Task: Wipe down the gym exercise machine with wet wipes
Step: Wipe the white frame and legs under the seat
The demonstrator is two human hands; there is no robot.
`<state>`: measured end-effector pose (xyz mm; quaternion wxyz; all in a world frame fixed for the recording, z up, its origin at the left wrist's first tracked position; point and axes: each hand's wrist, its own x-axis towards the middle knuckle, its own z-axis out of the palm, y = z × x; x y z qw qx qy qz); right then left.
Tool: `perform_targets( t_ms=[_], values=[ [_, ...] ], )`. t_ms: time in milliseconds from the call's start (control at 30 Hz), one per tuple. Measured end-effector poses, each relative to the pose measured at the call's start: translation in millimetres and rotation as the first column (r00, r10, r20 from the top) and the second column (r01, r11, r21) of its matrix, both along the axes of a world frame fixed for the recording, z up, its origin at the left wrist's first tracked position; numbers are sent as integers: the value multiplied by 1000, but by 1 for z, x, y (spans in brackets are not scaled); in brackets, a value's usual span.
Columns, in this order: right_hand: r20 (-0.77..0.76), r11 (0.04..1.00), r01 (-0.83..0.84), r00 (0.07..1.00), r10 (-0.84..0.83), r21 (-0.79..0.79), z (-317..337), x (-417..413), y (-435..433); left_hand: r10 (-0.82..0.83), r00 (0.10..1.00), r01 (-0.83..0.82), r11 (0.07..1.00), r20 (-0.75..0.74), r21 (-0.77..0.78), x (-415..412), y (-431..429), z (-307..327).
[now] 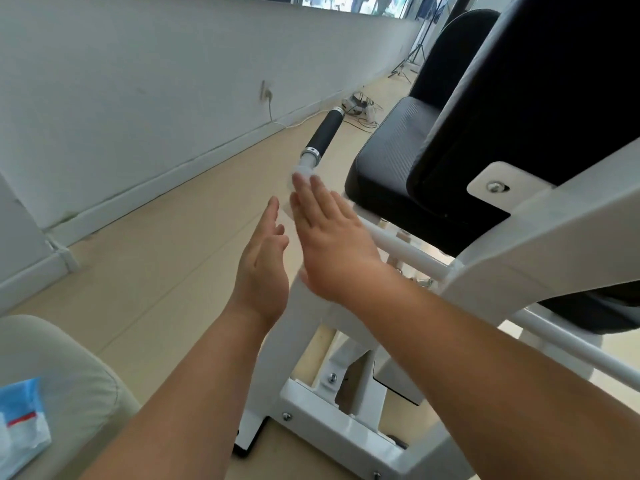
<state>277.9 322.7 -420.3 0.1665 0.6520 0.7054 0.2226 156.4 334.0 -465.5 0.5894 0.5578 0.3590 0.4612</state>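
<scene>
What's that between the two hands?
A thin white wet wipe, seen in the head view between the left hand and the right hand.

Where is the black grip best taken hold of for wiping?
Take the black grip round its middle, fingers wrapped across the cylinder. Probably come from the side facing the wall, or from above: the round bar juts out at a slant with open floor on that side, while the seat crowds its other side.
</scene>
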Motion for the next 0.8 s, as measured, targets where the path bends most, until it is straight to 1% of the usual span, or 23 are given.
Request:
perform_targets(
  t_ms=[100, 167, 233, 267, 333, 400, 500, 633, 733, 800],
  values=[
    [5, 995, 4, 1000, -4, 95, -22, 27, -53, -39, 994, 47, 996, -102, 78, 9, -13, 1],
    [24, 995, 37, 999, -39, 88, -28, 40, -80, -53, 982, 81, 985, -179, 151, 18, -22, 5],
    [17, 996, 51, 999, -52, 75, -33, 50, -95, -45, 978, 82, 980, -201, 180, 28, -29, 9],
    [-17, 994, 52, 999, -51, 95, -35, 53, -99, -43, 980, 77, 982, -193, 174, 33, -31, 10],
    [-120, 982, 76, 991, -55, 174, -35, 57, -102, -49, 989, 70, 987, -143, 145, 42, -37, 10],
    [-194, 975, 66, 981, -24, 211, -32, 60, -104, -54, 994, 66, 990, -100, 122, 51, -46, 6],
    [-211, 991, 18, 977, 12, 136, -22, 68, -108, -2, 997, 6, 998, -79, 57, 62, -73, 2],
    [-171, 999, 42, 985, -37, 28, -6, 74, -112, 90, 995, -94, 991, -52, -91, 69, -112, 6],
    [-160, 998, 46, 986, -52, -45, 8, 72, -111, 141, 989, -147, 975, -48, -165, 62, -136, 20],
    [-192, 998, 19, 981, -31, -66, 16, 70, -111, 175, 983, -181, 963, -48, -199, 54, -150, 34]
  ],
)
